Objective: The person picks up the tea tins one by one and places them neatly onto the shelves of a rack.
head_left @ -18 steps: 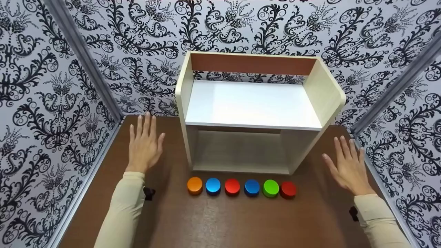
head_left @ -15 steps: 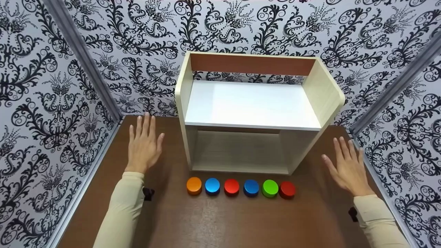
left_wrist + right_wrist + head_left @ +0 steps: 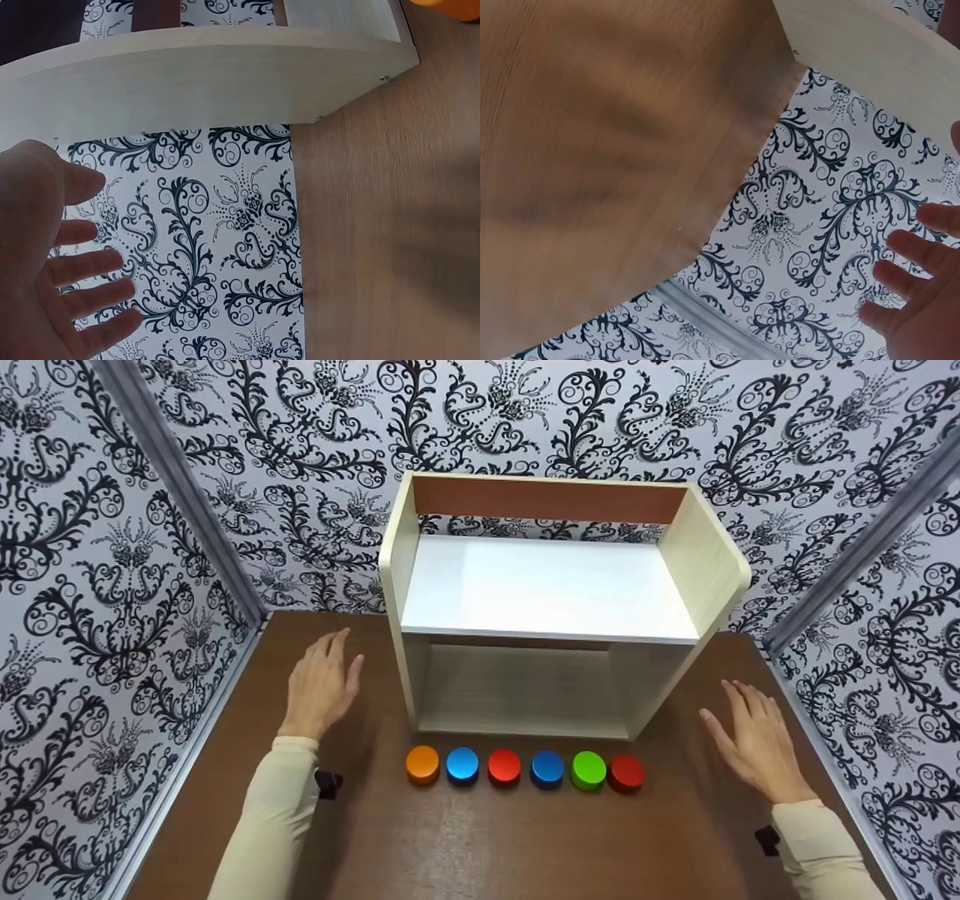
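Note:
My left hand point(image 3: 320, 690) hovers to the left of a small wooden shelf unit point(image 3: 551, 585), its fingers relaxed and holding nothing. On the other side, my right hand point(image 3: 757, 742) is held over the table with loose fingers and thumb spread, also holding nothing. Between the hands, in front of the shelf, round lids stand in a row: an orange one point(image 3: 423, 765), a light blue one point(image 3: 463, 766), a red one point(image 3: 504, 767), a dark blue one point(image 3: 547, 769), a green one point(image 3: 588, 770) and a darker red one point(image 3: 625, 773). Neither hand touches them.
The shelf has a white upper board point(image 3: 551, 585) and an open lower compartment point(image 3: 525, 690). Patterned walls point(image 3: 112, 585) with grey edge strips enclose the brown table point(image 3: 450, 840) at the back and both sides.
Both hands have drawn back slightly towards me and their fingers have bent from straight to relaxed. The left hand has turned a little to the right. Lids and shelf stay put.

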